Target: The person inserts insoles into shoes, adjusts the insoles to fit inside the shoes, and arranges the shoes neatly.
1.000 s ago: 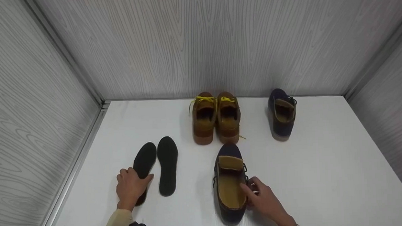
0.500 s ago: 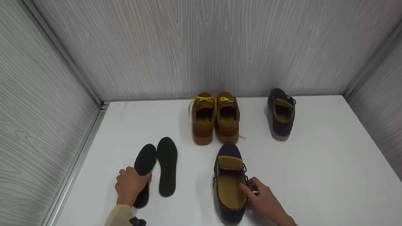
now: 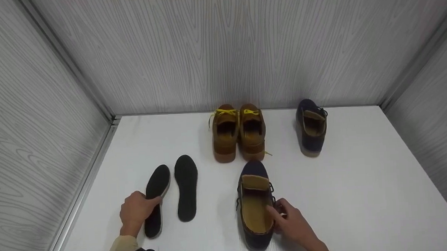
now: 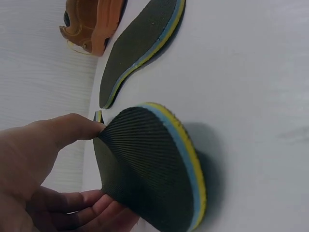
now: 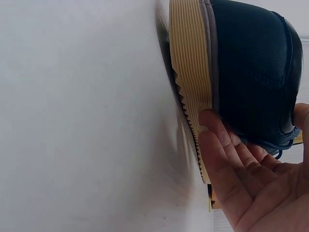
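My left hand (image 3: 137, 209) pinches a black insole (image 3: 158, 182) across its middle, thumb on one edge and fingers on the other. In the left wrist view this insole bends in the grip and shows a blue and yellow layered edge, its heel end above a shadow on the table. A second black insole (image 3: 187, 188) lies flat just to its right. My right hand (image 3: 291, 221) holds a navy lace-up shoe (image 3: 257, 244) by its right side, thumb at the opening's rim. In the right wrist view the fingers (image 5: 219, 159) lie against its ribbed tan sole and navy side.
A pair of brown shoes (image 3: 225, 146) with yellow laces stands by the back wall (image 3: 219, 45), just beyond the held shoe. The other navy shoe (image 3: 312, 128) is at the back right. Grey wood-grain panels close in the white table (image 3: 345, 195) on both sides.
My left hand has drawn the insole slightly left and toward me, tilting it so its edge shows. The right hand and the navy shoe stay in place.
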Available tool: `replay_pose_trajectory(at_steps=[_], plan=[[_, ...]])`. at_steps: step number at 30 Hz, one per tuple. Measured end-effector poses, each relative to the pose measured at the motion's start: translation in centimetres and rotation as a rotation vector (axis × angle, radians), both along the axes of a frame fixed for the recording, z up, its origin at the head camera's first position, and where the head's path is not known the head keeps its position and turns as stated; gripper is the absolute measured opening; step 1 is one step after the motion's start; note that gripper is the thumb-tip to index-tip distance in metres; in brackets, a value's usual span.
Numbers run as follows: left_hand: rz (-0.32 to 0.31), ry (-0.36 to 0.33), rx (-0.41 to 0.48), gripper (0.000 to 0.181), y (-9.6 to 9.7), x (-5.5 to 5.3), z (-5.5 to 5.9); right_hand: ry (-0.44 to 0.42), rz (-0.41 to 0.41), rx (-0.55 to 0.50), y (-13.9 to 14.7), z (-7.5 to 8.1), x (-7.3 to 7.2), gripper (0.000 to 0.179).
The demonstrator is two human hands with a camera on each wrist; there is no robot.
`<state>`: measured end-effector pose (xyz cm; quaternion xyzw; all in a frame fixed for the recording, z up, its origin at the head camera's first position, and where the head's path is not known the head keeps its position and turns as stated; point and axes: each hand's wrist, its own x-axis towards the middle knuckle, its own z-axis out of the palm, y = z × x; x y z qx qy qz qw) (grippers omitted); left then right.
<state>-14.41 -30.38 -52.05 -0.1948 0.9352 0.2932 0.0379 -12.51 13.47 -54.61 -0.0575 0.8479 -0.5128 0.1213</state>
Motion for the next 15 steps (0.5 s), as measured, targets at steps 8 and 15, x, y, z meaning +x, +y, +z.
replay_pose_trajectory(at_steps=[8, 15], plan=[[-0.03, -0.001, -0.012, 0.053, 0.07, -0.28, 0.29, -0.02, -0.007, -0.031, 0.16, -0.31, -0.04, 0.042], [-0.034, -0.05, 0.0, 0.053, -0.4, -0.36, 0.24, -0.004, -0.012, 0.004, 0.0, -0.13, -0.02, 0.039]])
